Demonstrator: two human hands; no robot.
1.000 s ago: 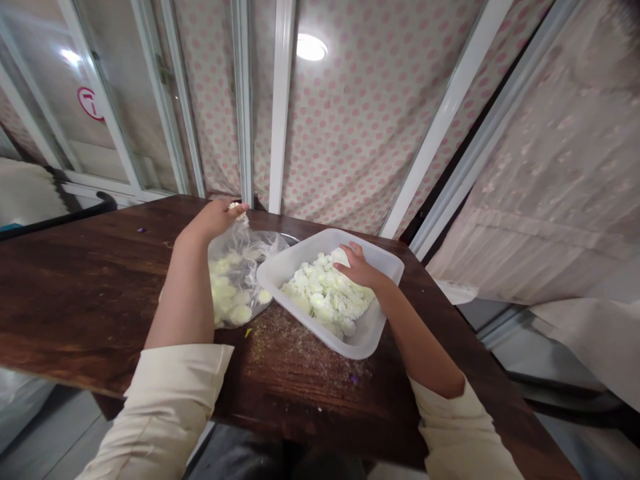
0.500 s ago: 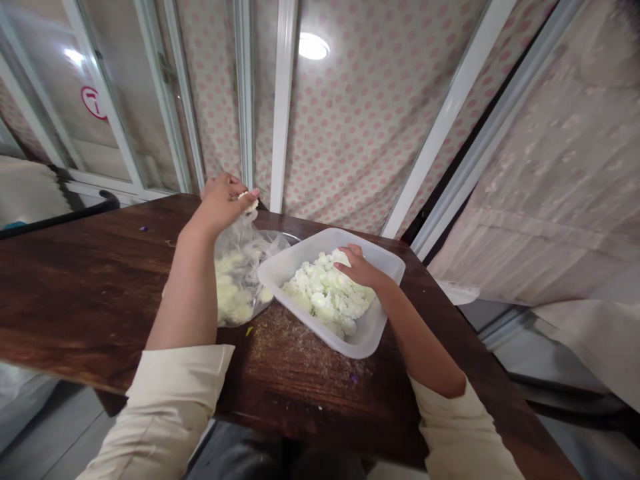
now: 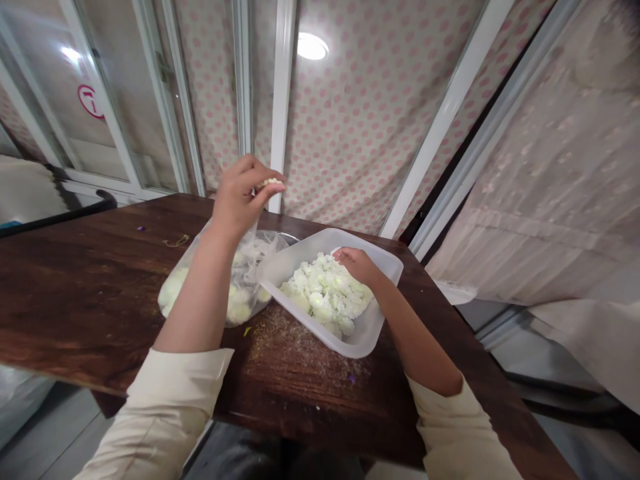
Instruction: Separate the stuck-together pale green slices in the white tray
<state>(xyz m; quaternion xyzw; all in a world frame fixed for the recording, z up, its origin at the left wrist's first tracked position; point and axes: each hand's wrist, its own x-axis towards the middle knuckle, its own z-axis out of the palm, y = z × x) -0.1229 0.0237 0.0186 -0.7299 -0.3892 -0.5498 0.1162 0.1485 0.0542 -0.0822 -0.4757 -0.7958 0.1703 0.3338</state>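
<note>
Raised above the clear plastic bag (image 3: pixel 170 293), my left hand (image 3: pixel 243 193) pinches a small pale piece that looks like a cauliflower floret (image 3: pixel 271 181) between thumb and fingers. Pale yellow-green rounded pieces show through the bag, which lies partly behind my left forearm. My right hand (image 3: pixel 357 263) reaches over the right wall of a white translucent plastic tub (image 3: pixel 367 343). Its fingers are drawn together at the far edge of a heap of whitish-green cauliflower florets (image 3: pixel 325 293); whatever is at the fingertips is hidden.
The dark wooden table (image 3: pixel 100 273) carries pale crumbs, a yellow-green scrap (image 3: pixel 247 331) and purple bits (image 3: pixel 351 378) near the tub. A metal rim (image 3: pixel 289 237) shows behind the bag. Framed panels with dotted curtain (image 3: pixel 345 147) stand just beyond the table.
My left hand has risen and moved right, away from the bag, with the floret in its fingers. My right hand's fingers have drawn together over the heap.
</note>
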